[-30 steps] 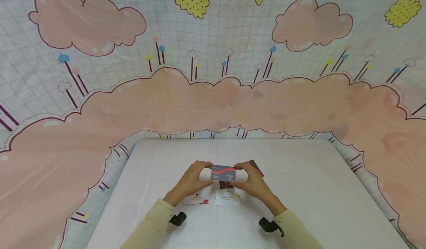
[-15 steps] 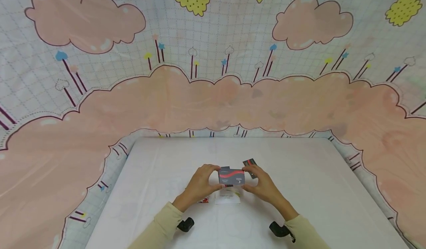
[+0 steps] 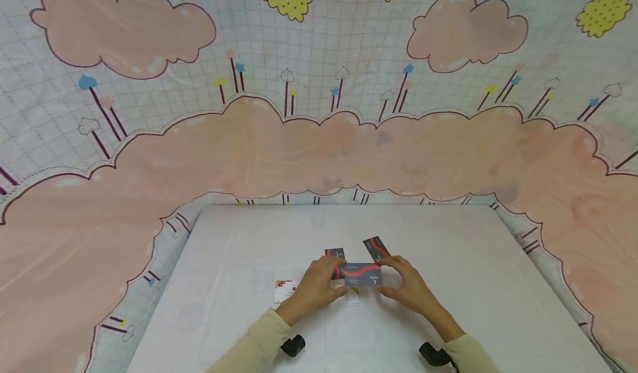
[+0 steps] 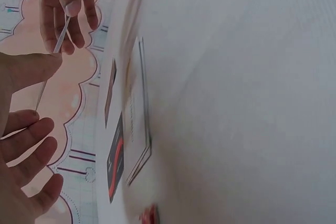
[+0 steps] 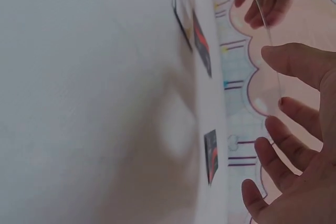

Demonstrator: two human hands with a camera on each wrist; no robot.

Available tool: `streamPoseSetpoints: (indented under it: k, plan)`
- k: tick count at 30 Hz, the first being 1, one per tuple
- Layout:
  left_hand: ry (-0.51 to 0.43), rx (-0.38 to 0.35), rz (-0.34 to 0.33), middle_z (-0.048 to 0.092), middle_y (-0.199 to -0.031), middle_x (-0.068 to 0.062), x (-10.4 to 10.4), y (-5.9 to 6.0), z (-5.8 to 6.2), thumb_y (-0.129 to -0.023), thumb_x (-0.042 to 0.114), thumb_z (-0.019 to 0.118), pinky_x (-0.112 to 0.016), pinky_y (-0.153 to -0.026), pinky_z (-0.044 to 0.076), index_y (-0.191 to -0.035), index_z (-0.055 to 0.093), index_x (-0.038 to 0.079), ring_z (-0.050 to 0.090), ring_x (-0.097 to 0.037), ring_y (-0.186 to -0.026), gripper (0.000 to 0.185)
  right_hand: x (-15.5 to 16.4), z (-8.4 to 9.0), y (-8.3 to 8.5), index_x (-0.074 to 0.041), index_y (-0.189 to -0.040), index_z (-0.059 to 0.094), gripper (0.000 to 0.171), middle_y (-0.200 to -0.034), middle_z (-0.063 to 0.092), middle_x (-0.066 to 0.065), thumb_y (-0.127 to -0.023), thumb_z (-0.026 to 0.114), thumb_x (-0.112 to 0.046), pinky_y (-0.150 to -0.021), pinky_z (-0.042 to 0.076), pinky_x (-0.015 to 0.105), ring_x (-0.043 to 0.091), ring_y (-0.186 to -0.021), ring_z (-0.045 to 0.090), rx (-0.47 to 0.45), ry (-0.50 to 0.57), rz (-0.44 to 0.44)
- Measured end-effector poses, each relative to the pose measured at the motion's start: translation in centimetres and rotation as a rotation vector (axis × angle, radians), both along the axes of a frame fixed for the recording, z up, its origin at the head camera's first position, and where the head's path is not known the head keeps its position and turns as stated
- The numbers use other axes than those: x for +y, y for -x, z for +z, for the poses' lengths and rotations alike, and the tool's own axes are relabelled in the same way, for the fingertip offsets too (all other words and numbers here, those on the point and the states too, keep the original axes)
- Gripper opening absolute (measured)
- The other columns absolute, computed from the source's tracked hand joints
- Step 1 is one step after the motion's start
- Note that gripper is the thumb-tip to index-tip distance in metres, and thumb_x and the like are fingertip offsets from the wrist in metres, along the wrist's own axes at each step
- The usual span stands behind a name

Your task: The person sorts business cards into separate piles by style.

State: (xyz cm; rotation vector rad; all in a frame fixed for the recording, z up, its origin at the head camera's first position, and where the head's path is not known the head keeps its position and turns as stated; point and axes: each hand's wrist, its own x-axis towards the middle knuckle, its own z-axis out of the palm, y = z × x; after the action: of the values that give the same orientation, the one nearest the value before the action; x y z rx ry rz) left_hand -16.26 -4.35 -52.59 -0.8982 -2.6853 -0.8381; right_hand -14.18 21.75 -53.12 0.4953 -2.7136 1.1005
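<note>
Between my two hands is a grey business card [image 3: 363,275] with a red wave, raised above the table. My left hand [image 3: 316,281] pinches its left edge between thumb and fingers; my right hand [image 3: 408,287] pinches the right edge the same way. Both wrist views show the card edge-on, a thin line [image 4: 48,74]. Behind it on the table, a dark card [image 3: 335,253] with a red stripe is partly covered by my left hand. Another dark card [image 3: 375,247] lies tilted beyond my right fingers.
A white card with red flowers [image 3: 285,291] lies left of my left hand. White cards [image 4: 137,114] lie stacked under the raised card, mostly hidden in the head view. The white table [image 3: 249,240] meets a cloud-patterned cloth [image 3: 349,157] at its far edge.
Both hands have moved right and slightly toward me with the grey card. The dark card behind my left hand shows more now, and so does the one beyond my right hand.
</note>
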Motion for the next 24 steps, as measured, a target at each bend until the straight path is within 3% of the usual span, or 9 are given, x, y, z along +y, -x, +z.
streamPoseSetpoints:
  k: [10, 19, 24]
  plan:
    - [0.028, -0.053, -0.012, 0.063, -0.126, -0.003, 1.8, -0.3, -1.3, -0.078, 0.033, 0.082, -0.036, -0.103, 0.047, -0.125, 0.060, 0.012, 0.058, -0.019, -0.119, 0.056, 1.7, -0.9, -1.0, -0.015, -0.123, 0.065, 0.056, -0.122, 0.062, -0.001, -0.070, 0.086, -0.014, -0.097, 0.048, 0.054, 0.027, -0.118, 0.058, -0.007, -0.021, -0.036]
    - [0.088, 0.034, 0.010, 0.066, -0.114, -0.004, 3.4, -0.4, -2.6, -0.073, 0.035, 0.084, -0.035, -0.099, 0.047, -0.116, 0.063, 0.011, 0.060, -0.020, -0.110, 0.053, 2.6, -2.2, -0.8, -0.012, -0.120, 0.066, 0.054, -0.117, 0.063, 0.004, -0.070, 0.085, -0.014, -0.094, 0.048, 0.055, 0.031, -0.114, 0.059, -0.020, -0.072, -0.049]
    - [0.120, -0.021, 0.024, 0.066, -0.117, -0.002, 4.1, -0.6, -2.8, -0.075, 0.037, 0.083, -0.039, -0.104, 0.044, -0.117, 0.063, 0.012, 0.057, -0.021, -0.116, 0.052, 3.1, -2.5, -0.9, -0.013, -0.116, 0.067, 0.052, -0.114, 0.064, 0.005, -0.067, 0.085, -0.015, -0.088, 0.046, 0.058, 0.033, -0.107, 0.059, 0.024, -0.133, -0.062]
